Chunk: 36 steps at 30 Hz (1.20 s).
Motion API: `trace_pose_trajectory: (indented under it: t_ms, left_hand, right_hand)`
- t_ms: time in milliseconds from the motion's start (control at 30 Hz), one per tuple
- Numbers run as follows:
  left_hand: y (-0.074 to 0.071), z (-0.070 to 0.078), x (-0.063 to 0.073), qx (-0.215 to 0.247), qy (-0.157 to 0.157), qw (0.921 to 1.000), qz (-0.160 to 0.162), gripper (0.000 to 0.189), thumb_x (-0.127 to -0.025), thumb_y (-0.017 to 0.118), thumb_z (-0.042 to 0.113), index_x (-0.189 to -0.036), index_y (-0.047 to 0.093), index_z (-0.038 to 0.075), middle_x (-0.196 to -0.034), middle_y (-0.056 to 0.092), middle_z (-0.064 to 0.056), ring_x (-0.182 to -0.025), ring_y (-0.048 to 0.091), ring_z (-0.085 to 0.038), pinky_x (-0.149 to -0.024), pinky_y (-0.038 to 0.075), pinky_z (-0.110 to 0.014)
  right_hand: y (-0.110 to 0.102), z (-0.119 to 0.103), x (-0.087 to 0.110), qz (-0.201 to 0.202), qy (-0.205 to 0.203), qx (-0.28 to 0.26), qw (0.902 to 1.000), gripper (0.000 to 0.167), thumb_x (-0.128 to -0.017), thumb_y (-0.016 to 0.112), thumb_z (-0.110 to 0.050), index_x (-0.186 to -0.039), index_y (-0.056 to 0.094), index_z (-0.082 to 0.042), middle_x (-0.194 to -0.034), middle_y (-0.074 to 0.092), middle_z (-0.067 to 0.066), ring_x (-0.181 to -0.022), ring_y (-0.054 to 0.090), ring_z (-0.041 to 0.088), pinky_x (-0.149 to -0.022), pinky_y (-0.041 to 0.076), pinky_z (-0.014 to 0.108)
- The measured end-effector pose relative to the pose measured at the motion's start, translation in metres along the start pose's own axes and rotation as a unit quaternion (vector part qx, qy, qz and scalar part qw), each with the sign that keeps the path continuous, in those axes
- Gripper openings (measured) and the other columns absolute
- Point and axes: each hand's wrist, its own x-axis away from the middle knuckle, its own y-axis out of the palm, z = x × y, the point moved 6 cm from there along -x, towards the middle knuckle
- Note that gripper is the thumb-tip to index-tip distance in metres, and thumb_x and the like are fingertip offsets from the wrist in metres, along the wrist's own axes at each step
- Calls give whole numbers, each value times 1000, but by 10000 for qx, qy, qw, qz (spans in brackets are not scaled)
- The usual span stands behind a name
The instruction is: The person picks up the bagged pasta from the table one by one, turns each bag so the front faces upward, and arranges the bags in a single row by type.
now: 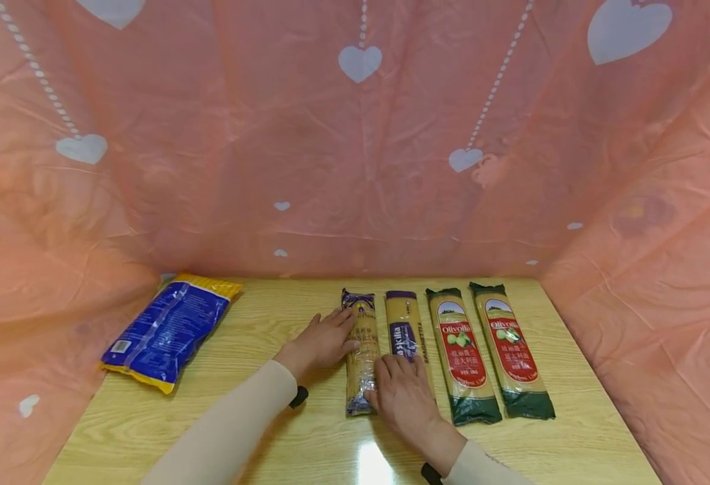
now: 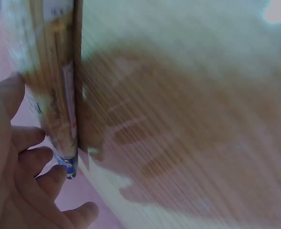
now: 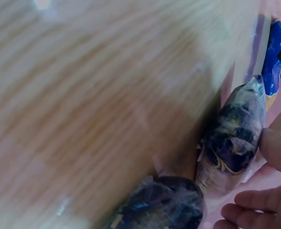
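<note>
A spaghetti pack with dark purple ends lies on the table between both hands. My left hand rests along its left side, fingers loosely extended over the upper part; in the left wrist view those fingers touch the pack's edge. My right hand lies over the lower part of a second spaghetti pack with a purple label, hiding its bottom end. In the right wrist view the right thumb touches the first pack's crinkled end, and the fingers are relaxed.
Two spaghetti packs with red labels and green ends, one nearer and one at far right, lie side by side. A blue and yellow bag is at the table's left. Pink heart-patterned cloth surrounds the wooden table.
</note>
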Motion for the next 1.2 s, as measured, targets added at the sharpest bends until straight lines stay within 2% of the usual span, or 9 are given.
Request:
trace_pose_trajectory:
  t_ms: [100,200,467,600,667,800,967,1100,1200]
  left_hand:
    - [3,3,11,210,62,9997,-96,72,-111,46,52,-167,30,11,-176,22,-9,-163,18,-31,-128,19,-64]
    - [7,5,19,313,75,9994,-149,76,-110,48,53,-168,27,10,-176,21,-9,-164,18,-31,-129,17,-63]
    - [13,6,25,186,32,9998,8,74,-110,46,53,-167,30,10,-175,27,-9,-163,21,-30,-128,19,-63]
    - [3,-8,37,265,-14,9993,271,68,-112,49,45,-166,33,7,-172,31,-14,-162,22,-34,-127,18,-67]
    - [-6,-22,47,291,-142,9987,406,65,-113,49,40,-165,34,5,-172,31,-17,-162,22,-36,-126,17,-68]
    - [-28,-63,71,151,-522,9954,783,61,-114,46,35,-164,34,2,-170,32,-22,-161,23,-41,-124,15,-72]
    - [-59,-123,112,-78,-1148,9822,1482,57,-113,48,30,-160,40,-1,-164,39,-29,-156,29,-49,-120,18,-77]
    - [-77,-174,145,-180,-1723,9705,1677,56,-112,49,27,-157,41,-6,-159,40,-35,-152,29,-55,-117,17,-80]
    - [-83,-207,167,-331,-1970,9650,1700,57,-112,47,26,-153,39,-13,-154,39,-41,-147,30,-61,-117,21,-77]
  right_hand:
    - [5,-3,2,-495,-36,-64,9987,59,-103,64,-48,-143,62,-5,-146,64,13,-137,58,32,-115,41,65]
    - [8,-6,4,-755,-75,-15,9971,57,-106,59,-46,-148,60,-7,-152,60,10,-142,55,30,-118,38,64]
    - [8,-8,4,-751,-120,72,9971,55,-106,60,-45,-147,61,-8,-151,61,8,-142,55,29,-118,38,63]
    - [8,-7,4,-711,-118,16,9974,55,-106,61,-44,-146,62,-7,-150,62,9,-141,56,30,-118,39,64]
    - [7,-8,4,-703,-131,-25,9974,55,-106,60,-44,-147,61,-6,-150,62,10,-141,56,31,-118,38,64]
    - [9,-8,4,-671,-142,-65,9976,55,-106,59,-43,-146,61,-6,-150,61,10,-141,56,31,-118,38,64]
    - [10,-8,4,-608,-168,-25,9980,53,-107,59,-43,-146,62,-7,-149,62,10,-140,57,29,-117,40,64]
    - [11,-8,5,-601,-155,-44,9981,53,-107,58,-43,-146,62,-7,-149,62,10,-140,57,29,-117,39,65]
    - [11,-7,5,-628,-127,-83,9979,54,-107,58,-43,-146,62,-6,-150,62,10,-140,57,30,-118,39,65]
